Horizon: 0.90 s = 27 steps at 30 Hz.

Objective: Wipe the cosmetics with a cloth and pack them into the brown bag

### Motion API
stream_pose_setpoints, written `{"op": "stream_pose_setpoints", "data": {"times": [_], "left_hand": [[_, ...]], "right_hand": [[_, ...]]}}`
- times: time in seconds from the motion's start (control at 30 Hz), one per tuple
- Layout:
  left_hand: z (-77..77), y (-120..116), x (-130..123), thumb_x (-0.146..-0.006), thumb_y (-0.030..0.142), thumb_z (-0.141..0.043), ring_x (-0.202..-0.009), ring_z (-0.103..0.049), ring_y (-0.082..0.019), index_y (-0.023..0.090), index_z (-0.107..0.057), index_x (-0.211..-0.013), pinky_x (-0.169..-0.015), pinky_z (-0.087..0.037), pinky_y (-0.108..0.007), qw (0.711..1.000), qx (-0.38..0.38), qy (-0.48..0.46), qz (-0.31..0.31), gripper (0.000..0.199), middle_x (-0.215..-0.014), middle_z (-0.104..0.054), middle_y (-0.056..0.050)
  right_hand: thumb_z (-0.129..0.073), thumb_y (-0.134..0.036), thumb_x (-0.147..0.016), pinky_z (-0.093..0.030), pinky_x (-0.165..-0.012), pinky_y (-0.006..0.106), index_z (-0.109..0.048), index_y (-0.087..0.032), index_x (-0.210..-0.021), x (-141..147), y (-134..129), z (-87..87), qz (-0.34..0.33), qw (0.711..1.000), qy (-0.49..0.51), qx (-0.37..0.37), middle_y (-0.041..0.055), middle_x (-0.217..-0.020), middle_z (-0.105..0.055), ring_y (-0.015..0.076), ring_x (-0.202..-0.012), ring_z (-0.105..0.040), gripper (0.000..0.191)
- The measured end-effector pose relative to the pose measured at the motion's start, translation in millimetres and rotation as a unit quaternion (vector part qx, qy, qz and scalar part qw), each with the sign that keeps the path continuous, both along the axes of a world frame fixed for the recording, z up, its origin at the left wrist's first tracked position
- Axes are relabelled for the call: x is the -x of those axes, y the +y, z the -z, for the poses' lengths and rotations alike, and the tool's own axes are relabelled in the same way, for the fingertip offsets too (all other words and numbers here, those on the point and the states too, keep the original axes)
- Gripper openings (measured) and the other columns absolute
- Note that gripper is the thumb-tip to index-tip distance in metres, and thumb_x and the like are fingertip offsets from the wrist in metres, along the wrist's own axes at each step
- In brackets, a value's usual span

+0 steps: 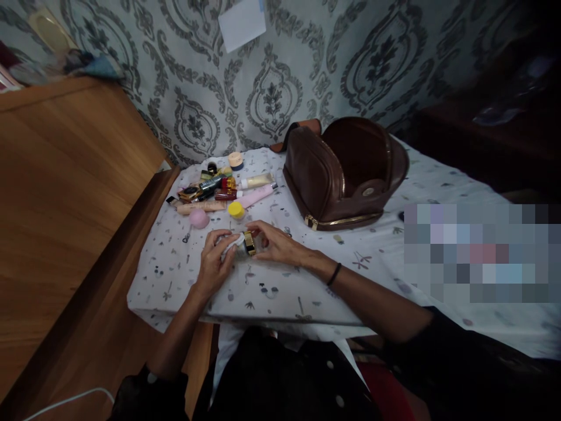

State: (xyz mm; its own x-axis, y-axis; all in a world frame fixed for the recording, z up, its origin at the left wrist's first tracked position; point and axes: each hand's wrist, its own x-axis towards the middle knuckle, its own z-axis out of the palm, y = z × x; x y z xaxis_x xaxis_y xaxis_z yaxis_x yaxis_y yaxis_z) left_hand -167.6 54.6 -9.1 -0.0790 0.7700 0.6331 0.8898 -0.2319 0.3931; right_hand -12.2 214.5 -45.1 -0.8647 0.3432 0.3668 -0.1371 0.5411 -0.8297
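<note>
My right hand (pixel 280 245) grips a small container with a shiny gold band (pixel 249 243), held just above the patterned cloth. From the other side my left hand (pixel 214 257) is closed on a white wipe or pad (pixel 233 242), pressed against the container's end. The fingers hide part of both. Just beyond the hands are a pink round sponge (pixel 198 218) and a small jar with a yellow lid (pixel 235 210). A pink tube (pixel 256 196), a cream tube (pixel 258 180) and several other cosmetics lie behind them.
A brown leather toiletry bag (pixel 313 169) stands unzipped at the back right. The table's cloth (pixel 280 298) has a front edge close to my body. A wooden cabinet (pixel 79 175) borders the left, and a patterned wall (pixel 272 88) rises behind. Part of the right side is pixelated.
</note>
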Motion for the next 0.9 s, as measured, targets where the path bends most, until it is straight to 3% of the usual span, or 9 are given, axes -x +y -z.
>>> {"op": "stream_pose_setpoints", "data": {"times": [0.1,0.23,0.37,0.43,0.53,0.6,0.73,0.9], "left_hand": [[-0.6,0.3,0.5,-0.097,0.02,-0.053,-0.108,-0.057,-0.021,0.023,-0.066,-0.121,-0.092,-0.051,-0.037,1.0,0.004,0.005,-0.001,0.028,-0.112,-0.057,-0.008],[-0.5,-1.2,0.3,-0.097,0.022,-0.053,-0.108,-0.057,-0.022,0.024,-0.066,-0.121,-0.093,-0.051,-0.038,1.0,0.004,0.004,0.002,0.028,-0.113,-0.057,-0.009],[-0.4,-1.4,-0.7,-0.096,0.021,-0.054,-0.108,-0.057,-0.021,0.024,-0.066,-0.122,-0.093,-0.05,-0.038,1.0,0.005,0.0,0.0,0.028,-0.113,-0.057,-0.009],[-0.8,-0.4,-1.2,-0.096,0.02,-0.054,-0.108,-0.056,-0.021,0.023,-0.066,-0.122,-0.092,-0.05,-0.037,1.0,0.007,-0.004,0.0,0.029,-0.113,-0.057,-0.009],[-1.6,1.3,-2.0,-0.096,0.021,-0.053,-0.108,-0.056,-0.022,0.023,-0.066,-0.122,-0.092,-0.05,-0.038,1.0,0.006,-0.008,0.001,0.028,-0.112,-0.057,-0.009],[-2.1,1.7,-2.4,-0.097,0.022,-0.053,-0.107,-0.057,-0.022,0.024,-0.067,-0.121,-0.092,-0.05,-0.038,1.0,0.004,-0.008,-0.002,0.028,-0.112,-0.058,-0.009],[-2.3,-0.3,-2.6,-0.097,0.022,-0.053,-0.107,-0.057,-0.022,0.024,-0.066,-0.121,-0.091,-0.051,-0.038,1.0,0.006,-0.004,-0.003,0.028,-0.112,-0.058,-0.009],[-1.4,-5.0,-3.2,-0.096,0.019,-0.053,-0.108,-0.056,-0.022,0.025,-0.064,-0.123,-0.092,-0.05,-0.04,1.0,0.004,0.012,0.0,0.03,-0.114,-0.058,-0.009]], "right_hand": [[-0.075,-0.026,-0.073,-0.048,-0.071,0.029,-0.054,-0.018,-0.117,-1.2,-1.1,-3.3,0.003,1.0,-0.009,0.006,0.0068,-0.108,-0.062,0.0183,-0.088,-0.057,0.049],[-0.076,-0.034,-0.075,-0.047,-0.068,0.028,-0.055,-0.019,-0.112,-2.1,-2.3,-6.9,0.009,1.0,-0.018,0.011,0.0045,-0.101,-0.063,0.0152,-0.078,-0.056,0.045],[-0.07,-0.043,-0.082,-0.048,-0.073,0.031,-0.057,-0.018,-0.107,-2.2,-2.4,-7.2,0.009,1.0,-0.029,-0.002,0.0053,-0.098,-0.066,0.0178,-0.083,-0.059,0.038],[-0.07,-0.044,-0.082,-0.049,-0.073,0.032,-0.057,-0.017,-0.111,-1.9,-1.9,-5.7,0.018,0.999,-0.029,-0.01,0.0068,-0.1,-0.066,0.0189,-0.085,-0.06,0.041],[-0.078,-0.041,-0.073,-0.05,-0.069,0.031,-0.05,-0.018,-0.128,-1.1,-1.0,-2.7,0.019,1.0,-0.008,-0.005,0.0098,-0.113,-0.061,0.0201,-0.091,-0.059,0.065],[-0.081,-0.035,-0.069,-0.05,-0.068,0.029,-0.047,-0.02,-0.13,-0.7,-0.8,-1.4,0.012,1.0,0.003,0.006,0.0098,-0.118,-0.058,0.0205,-0.095,-0.059,0.072],[-0.076,-0.028,-0.072,-0.048,-0.07,0.029,-0.053,-0.02,-0.116,-0.4,-1.1,-2.6,0.007,1.0,-0.012,0.013,0.0058,-0.109,-0.061,0.017,-0.086,-0.057,0.05],[-0.073,-0.039,-0.078,-0.047,-0.071,0.03,-0.055,-0.018,-0.109,-0.9,-1.3,-5.3,0.015,0.999,-0.032,0.015,0.0058,-0.102,-0.065,0.0155,-0.077,-0.056,0.042]]}}
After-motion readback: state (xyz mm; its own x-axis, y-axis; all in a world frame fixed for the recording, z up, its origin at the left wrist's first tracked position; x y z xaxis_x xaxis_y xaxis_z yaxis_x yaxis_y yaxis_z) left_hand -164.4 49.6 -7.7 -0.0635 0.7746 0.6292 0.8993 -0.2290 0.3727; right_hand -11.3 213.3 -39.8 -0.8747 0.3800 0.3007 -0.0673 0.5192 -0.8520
